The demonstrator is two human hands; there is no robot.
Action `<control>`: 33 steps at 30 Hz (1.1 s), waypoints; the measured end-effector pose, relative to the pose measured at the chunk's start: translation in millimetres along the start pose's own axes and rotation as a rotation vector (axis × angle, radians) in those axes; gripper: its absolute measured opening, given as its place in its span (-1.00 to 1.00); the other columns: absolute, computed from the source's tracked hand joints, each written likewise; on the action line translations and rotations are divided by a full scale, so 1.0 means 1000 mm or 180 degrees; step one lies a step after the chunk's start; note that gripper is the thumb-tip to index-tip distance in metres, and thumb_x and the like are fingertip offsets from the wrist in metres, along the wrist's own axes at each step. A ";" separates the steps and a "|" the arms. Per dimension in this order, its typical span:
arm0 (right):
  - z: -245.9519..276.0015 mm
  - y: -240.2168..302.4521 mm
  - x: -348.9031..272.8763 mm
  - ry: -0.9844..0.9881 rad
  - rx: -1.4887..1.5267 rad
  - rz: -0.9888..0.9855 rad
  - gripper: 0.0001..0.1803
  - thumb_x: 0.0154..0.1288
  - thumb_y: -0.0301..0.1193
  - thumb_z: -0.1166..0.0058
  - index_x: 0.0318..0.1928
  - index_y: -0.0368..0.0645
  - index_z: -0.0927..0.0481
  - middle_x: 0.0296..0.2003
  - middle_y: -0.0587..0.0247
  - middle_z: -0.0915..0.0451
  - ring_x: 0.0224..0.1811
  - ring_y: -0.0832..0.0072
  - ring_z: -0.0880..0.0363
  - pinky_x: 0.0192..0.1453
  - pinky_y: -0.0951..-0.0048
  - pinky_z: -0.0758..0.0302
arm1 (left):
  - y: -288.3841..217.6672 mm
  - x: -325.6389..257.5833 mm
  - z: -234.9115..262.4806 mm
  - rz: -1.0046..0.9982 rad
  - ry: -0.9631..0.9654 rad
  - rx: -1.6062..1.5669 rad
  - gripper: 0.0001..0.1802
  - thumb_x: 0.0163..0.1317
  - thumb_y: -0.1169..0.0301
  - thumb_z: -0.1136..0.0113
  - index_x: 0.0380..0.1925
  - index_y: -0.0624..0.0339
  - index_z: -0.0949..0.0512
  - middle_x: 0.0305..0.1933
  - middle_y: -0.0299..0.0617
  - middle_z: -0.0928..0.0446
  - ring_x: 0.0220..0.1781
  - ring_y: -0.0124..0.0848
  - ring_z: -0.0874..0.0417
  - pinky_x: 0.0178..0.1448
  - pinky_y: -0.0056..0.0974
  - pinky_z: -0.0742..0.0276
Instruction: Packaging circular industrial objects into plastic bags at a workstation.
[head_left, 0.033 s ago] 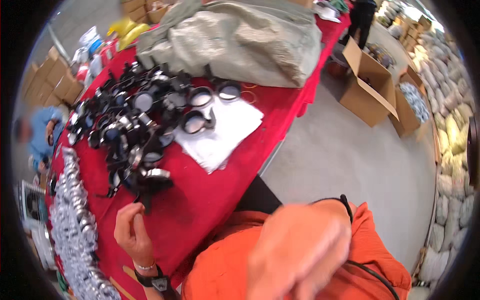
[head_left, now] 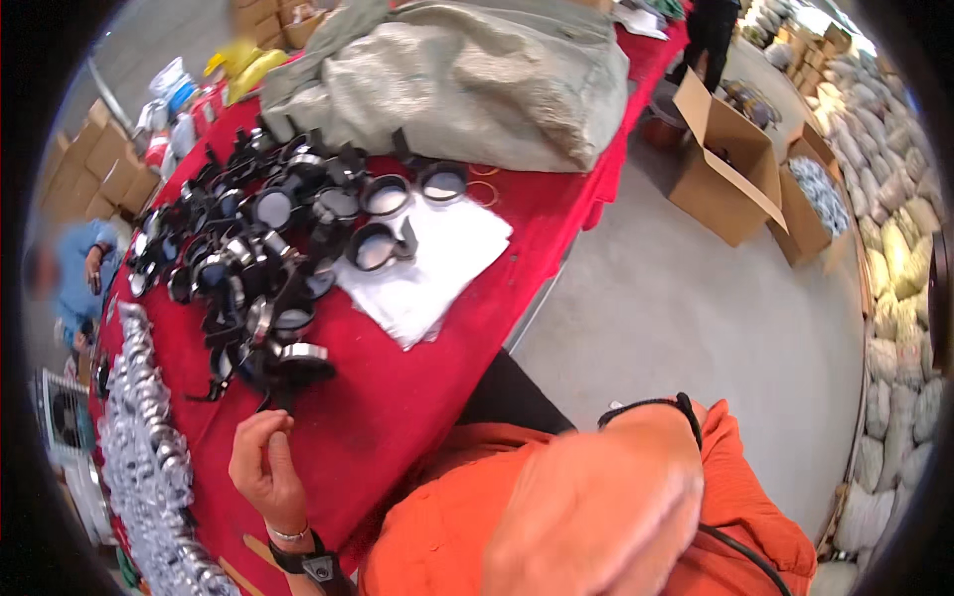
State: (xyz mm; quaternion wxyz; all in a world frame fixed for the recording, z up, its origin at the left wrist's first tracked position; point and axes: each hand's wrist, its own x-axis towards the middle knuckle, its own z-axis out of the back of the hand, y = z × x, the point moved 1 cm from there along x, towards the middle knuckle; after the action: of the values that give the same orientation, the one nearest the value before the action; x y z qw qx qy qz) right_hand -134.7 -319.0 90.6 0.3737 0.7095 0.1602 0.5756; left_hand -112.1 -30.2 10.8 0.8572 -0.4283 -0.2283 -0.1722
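My left hand [head_left: 268, 467], with a black wristwatch [head_left: 316, 566] at its wrist, is over the red-covered table. Its thumb and fingertips are pinched close together, just below a dark strap end. That strap hangs from a black round piece with a silver rim [head_left: 303, 353] at the near edge of a heap. Whether the fingers grip the strap is hard to see. The heap [head_left: 258, 248] holds many similar black, silver-rimmed round pieces with straps. Large and blurred, my right hand [head_left: 596, 497] is close to the camera before my orange clothing; its fingers are not distinguishable.
White sheets [head_left: 437, 268] lie beside the heap, with several round pieces on them. A big grey-green sack [head_left: 467, 84] lies behind. Silvery wrapped items [head_left: 149, 447] line the left edge. Open cartons [head_left: 730, 169] stand on the floor at right. A person in blue [head_left: 84, 273] is at far left.
The view has shifted slightly, moving the table contents a little to the left. My left fingertips appear closer to the dark strap end. My right hand is still blurred, slightly changed in shape.
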 end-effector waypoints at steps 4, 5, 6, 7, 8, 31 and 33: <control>0.009 0.006 -0.018 -0.0033 -0.0440 0.0839 -0.77 0.28 -0.38 -0.12 -0.05 -0.04 -0.59 -0.25 0.08 -0.60 -0.29 0.25 -0.61 -0.25 0.34 -0.51 | -0.006 0.012 -0.039 0.0208 0.0533 -0.0230 -0.85 0.13 0.69 -0.02 -0.33 0.38 -0.55 -0.34 -0.08 -0.55 -0.36 -0.37 -0.59 -0.25 -0.38 -0.51; 0.014 0.007 -0.023 -0.0033 -0.0387 0.0862 -0.77 0.28 -0.38 -0.12 -0.05 -0.04 -0.59 -0.25 0.08 -0.60 -0.29 0.25 -0.61 -0.25 0.34 -0.51 | -0.007 0.014 -0.044 0.0241 0.0532 -0.0184 -0.85 0.13 0.69 -0.02 -0.33 0.38 -0.55 -0.34 -0.08 -0.55 -0.36 -0.37 -0.59 -0.25 -0.38 -0.51; 0.019 0.010 -0.030 -0.0293 -0.0618 0.0517 -0.86 0.31 -0.36 -0.04 -0.20 -0.13 -0.54 -0.35 0.10 -0.53 -0.36 0.19 -0.54 -0.30 0.34 -0.46 | -0.009 0.016 -0.049 0.0127 0.0653 -0.0156 -0.86 0.11 0.69 -0.04 -0.34 0.37 -0.56 -0.35 -0.07 -0.56 -0.37 -0.36 -0.60 -0.25 -0.37 -0.51; 0.025 0.009 -0.032 -0.0536 -0.0841 0.0167 -0.78 0.34 -0.33 0.04 -0.36 -0.23 -0.49 -0.45 0.12 -0.46 -0.42 0.13 -0.46 -0.36 0.34 -0.41 | -0.010 0.016 -0.053 0.0017 0.0767 -0.0125 -0.86 0.10 0.69 -0.06 -0.35 0.37 -0.57 -0.36 -0.07 -0.56 -0.38 -0.35 -0.60 -0.25 -0.37 -0.51; 0.035 0.005 -0.034 -0.0743 -0.1292 -0.0040 -0.80 0.31 -0.36 0.02 -0.39 -0.23 -0.48 -0.47 0.15 -0.46 -0.42 0.17 -0.46 -0.39 0.34 -0.40 | -0.011 0.018 -0.060 0.0069 0.0831 -0.0153 -0.86 0.08 0.67 -0.09 -0.34 0.36 -0.57 -0.37 -0.04 -0.57 -0.36 -0.32 -0.62 -0.25 -0.35 -0.51; 0.155 -0.122 -0.082 -0.1798 -0.4618 -0.1926 -0.90 0.06 -0.40 -0.12 -0.43 -0.15 -0.60 -0.39 0.16 -0.57 -0.21 0.26 -0.55 -0.05 0.23 -0.34 | 0.018 0.035 -0.139 -0.0540 0.0925 0.0528 -0.68 0.13 0.38 -0.20 -0.12 0.30 -0.53 0.05 0.04 -0.49 0.11 -0.05 -0.48 0.15 -0.16 -0.39; 0.157 -0.114 -0.080 -0.2031 -0.4142 -0.1821 -0.90 0.07 -0.40 -0.13 -0.44 -0.15 -0.60 -0.43 0.13 -0.57 -0.29 0.29 -0.57 -0.16 0.32 -0.39 | 0.017 0.034 -0.136 -0.0474 0.0711 0.0304 -0.73 0.15 0.40 -0.18 -0.17 0.32 -0.55 -0.02 0.04 -0.53 0.03 -0.06 -0.54 0.08 -0.20 -0.45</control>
State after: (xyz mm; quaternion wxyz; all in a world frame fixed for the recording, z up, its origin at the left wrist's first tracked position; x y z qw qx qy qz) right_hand 13.0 -349.5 -56.0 0.8768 0.4099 -0.1482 0.2030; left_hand -42.2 -134.7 -54.0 0.8815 -0.3470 -0.1706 -0.2709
